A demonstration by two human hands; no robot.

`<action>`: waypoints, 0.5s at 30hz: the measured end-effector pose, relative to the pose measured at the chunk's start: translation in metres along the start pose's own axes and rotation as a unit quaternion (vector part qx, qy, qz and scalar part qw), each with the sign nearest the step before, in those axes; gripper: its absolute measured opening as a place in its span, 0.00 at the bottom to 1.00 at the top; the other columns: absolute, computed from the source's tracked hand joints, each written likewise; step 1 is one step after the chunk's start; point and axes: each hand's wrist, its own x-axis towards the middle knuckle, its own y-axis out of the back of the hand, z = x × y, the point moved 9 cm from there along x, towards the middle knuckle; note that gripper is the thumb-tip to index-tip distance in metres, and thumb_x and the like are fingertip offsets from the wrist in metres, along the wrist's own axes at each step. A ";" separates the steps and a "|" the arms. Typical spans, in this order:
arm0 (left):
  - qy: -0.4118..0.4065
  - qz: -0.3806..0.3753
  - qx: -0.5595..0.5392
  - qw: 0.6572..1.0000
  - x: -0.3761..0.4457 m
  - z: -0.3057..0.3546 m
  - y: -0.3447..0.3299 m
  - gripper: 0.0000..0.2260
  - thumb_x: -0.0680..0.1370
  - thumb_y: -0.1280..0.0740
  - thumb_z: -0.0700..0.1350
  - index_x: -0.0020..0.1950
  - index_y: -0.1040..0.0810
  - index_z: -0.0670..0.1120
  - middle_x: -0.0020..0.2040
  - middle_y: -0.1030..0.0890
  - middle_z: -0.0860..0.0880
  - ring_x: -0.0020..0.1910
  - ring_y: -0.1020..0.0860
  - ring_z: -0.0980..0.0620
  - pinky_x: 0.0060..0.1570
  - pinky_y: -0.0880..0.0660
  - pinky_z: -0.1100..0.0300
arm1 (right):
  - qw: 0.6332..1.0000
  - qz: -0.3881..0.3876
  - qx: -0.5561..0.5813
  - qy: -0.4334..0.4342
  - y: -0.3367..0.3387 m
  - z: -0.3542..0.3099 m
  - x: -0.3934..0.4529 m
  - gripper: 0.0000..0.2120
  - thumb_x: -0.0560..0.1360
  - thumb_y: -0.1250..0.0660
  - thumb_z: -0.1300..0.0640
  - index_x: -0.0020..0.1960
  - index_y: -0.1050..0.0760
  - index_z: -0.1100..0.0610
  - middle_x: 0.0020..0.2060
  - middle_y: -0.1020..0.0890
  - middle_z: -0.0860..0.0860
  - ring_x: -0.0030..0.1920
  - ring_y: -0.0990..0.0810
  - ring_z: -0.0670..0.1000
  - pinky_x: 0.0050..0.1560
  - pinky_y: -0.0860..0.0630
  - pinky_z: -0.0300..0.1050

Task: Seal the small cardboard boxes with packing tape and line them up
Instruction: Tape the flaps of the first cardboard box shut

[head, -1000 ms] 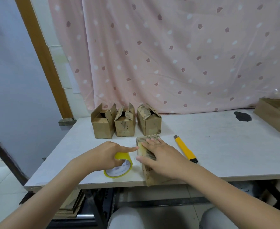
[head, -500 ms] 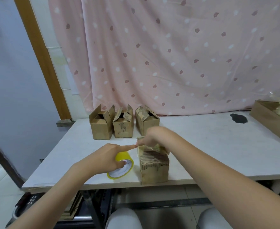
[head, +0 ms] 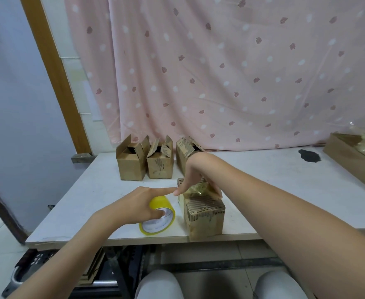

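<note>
Pink spotted curtain behind a white worktop: one small box is being taped at the near edge.

From left to right: the left hand rests on the yellow tape roll, its fingers curled over the roll and the forefinger stretched out to touch the right hand. The near box stands at the near edge, just beside the roll. The right hand is bent down over the top of it, fingers pressed on what looks like a shiny strip of tape; the exact grip cannot be told. Sealing of this box is judged to be under way. Next, the strip would need to be smoothed down and cut, though no cutter is seen. Three open boxes are lined up towards the far edge, unsealed, close behind the right wrist. A brown tray sits at the right edge.
</note>
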 end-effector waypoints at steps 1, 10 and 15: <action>0.002 -0.001 0.004 1.000 -0.001 0.001 0.000 0.31 0.77 0.30 0.51 0.72 0.41 0.74 0.34 0.26 0.50 0.31 0.30 0.54 0.32 0.35 0.64 | 1.000 -0.010 -0.009 -0.005 -0.003 -0.003 0.000 0.39 0.80 0.48 0.34 0.79 0.48 0.61 0.76 0.38 0.59 0.73 0.34 0.59 0.68 0.34 0.50; 0.025 0.013 -0.053 0.998 -0.007 0.000 0.003 0.30 0.73 0.28 0.48 0.63 0.42 0.69 0.37 0.25 0.41 0.43 0.22 0.42 0.41 0.25 0.48 | 1.000 0.007 0.001 0.029 -0.006 -0.006 0.009 0.32 0.82 0.45 0.43 0.78 0.44 0.63 0.74 0.35 0.61 0.59 0.23 0.61 0.54 0.31 0.47; 0.017 0.050 -0.068 0.996 -0.012 0.001 0.025 0.19 0.74 0.29 0.50 0.58 0.32 0.66 0.40 0.22 0.44 0.33 0.27 0.49 0.36 0.27 0.55 | 0.990 -0.072 0.123 -0.015 -0.022 0.024 0.028 0.43 0.75 0.35 0.39 0.79 0.48 0.61 0.76 0.42 0.63 0.63 0.24 0.67 0.64 0.25 0.57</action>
